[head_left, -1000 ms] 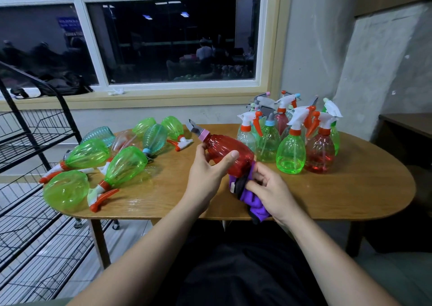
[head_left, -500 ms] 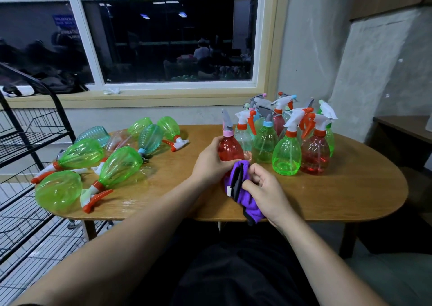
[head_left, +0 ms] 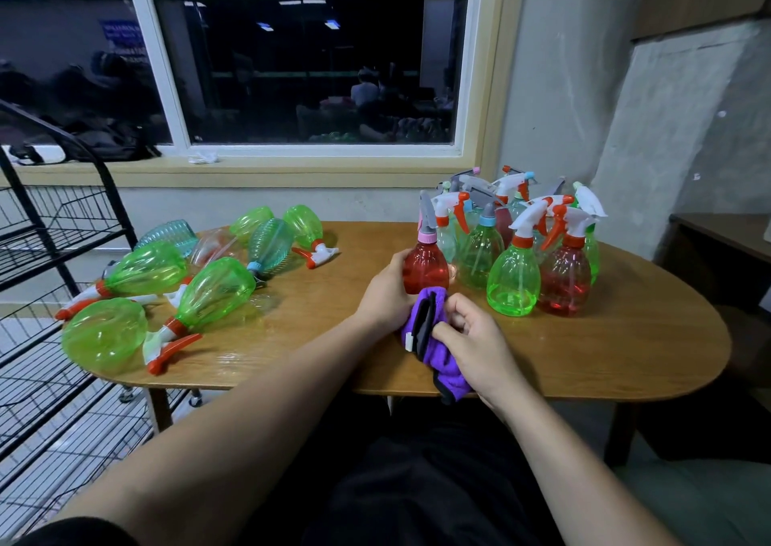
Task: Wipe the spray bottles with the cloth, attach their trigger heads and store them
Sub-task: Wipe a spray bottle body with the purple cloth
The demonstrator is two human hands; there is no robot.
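while our left hand [head_left: 386,291] curls around the upright red spray bottle [head_left: 425,262] at the near edge of the standing cluster on the table [head_left: 626,337], our right hand [head_left: 475,347] pinches the bunched purple cloth [head_left: 434,337] just below it, wrist resting near the table's front edge.

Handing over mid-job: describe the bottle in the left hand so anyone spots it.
On the wooden table, find the upright bottle cluster at right. The red spray bottle stands at its left edge, in the left hand. Its collar is pink; neighbours' are orange or blue.
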